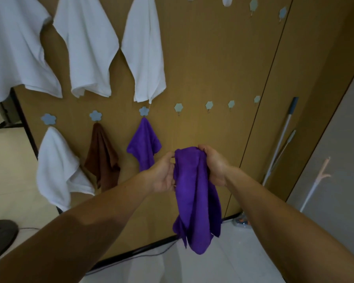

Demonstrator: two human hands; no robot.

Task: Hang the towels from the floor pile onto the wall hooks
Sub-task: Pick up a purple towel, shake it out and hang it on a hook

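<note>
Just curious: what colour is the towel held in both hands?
The towel is purple; head view.

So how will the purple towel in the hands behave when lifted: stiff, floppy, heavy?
Probably floppy: the purple towel drapes in soft folds below the left hand and right hand, which bunch its top. Likely light: both hands hold it by the top alone. Its matte cloth probably grips rather than slips.

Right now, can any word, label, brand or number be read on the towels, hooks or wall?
None can be read.
The held purple towel shows no tag or print.
The flower-shaped hooks and the wooden wall panel are plain.
The small object on the floor is too blurred to tell.
</note>
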